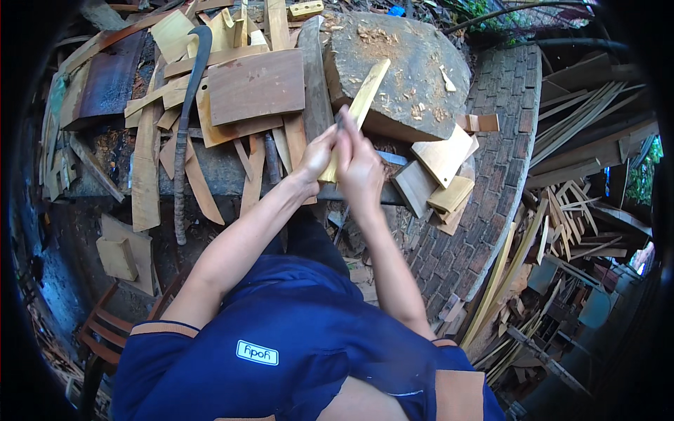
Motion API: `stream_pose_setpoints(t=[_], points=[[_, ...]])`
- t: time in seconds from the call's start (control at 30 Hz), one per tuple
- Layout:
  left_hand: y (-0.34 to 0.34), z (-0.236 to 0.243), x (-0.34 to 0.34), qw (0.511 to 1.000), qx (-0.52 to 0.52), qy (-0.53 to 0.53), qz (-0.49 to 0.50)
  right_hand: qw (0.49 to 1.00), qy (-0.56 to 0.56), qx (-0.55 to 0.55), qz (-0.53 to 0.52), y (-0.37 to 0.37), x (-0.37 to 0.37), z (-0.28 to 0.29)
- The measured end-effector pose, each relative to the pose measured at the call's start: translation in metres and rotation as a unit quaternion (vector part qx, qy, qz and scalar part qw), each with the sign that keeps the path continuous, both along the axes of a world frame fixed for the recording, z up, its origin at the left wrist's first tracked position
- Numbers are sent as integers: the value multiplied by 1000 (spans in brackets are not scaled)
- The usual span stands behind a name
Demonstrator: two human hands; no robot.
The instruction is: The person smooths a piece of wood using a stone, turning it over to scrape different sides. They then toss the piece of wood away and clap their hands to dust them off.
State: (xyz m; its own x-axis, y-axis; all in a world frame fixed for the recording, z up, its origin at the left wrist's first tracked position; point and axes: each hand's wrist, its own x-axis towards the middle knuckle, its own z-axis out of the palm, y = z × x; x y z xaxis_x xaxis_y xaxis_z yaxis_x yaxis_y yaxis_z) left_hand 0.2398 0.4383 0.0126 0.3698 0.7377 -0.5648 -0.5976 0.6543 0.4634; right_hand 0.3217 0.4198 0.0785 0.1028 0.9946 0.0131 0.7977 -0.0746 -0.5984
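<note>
A pale, slightly curved strip of wood (pixel 367 94) slants up between my hands, its far end over a large chopping block (pixel 414 63) strewn with shavings. My left hand (pixel 317 158) is closed around the strip's near part. Close against it on the right, my right hand (pixel 359 163) is closed and a little blurred by motion, with its fingers at the strip. A small dark thing shows by its fingertips; its kind cannot be made out.
Left of my hands, a curved long-handled blade (pixel 199 67) lies over wood offcuts, beside a flat brown board (pixel 257 85). More wood pieces (pixel 445 156) lie right of the block. A brick-paved strip (pixel 484 189) curves past, with stacked timber (pixel 579 126) beyond. A wooden chair (pixel 105 326) stands lower left.
</note>
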Motion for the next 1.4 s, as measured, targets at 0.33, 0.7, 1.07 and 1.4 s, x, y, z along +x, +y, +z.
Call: stream_pose_setpoints(t=[0.33,0.7,1.07,1.4], points=[[3,19,-11,981,-119,-149,-40,999,-45,-11,-20,9,4,0],[-13,-16,-21,978,-90,-189,18,988,-105,-46,102,-25,-20,13],[6,-11,-32,974,-139,-179,-15,996,-66,2,58,2,-19,-8],[9,-3,-32,927,-176,-326,-58,987,-158,4,6,76,25,-28]])
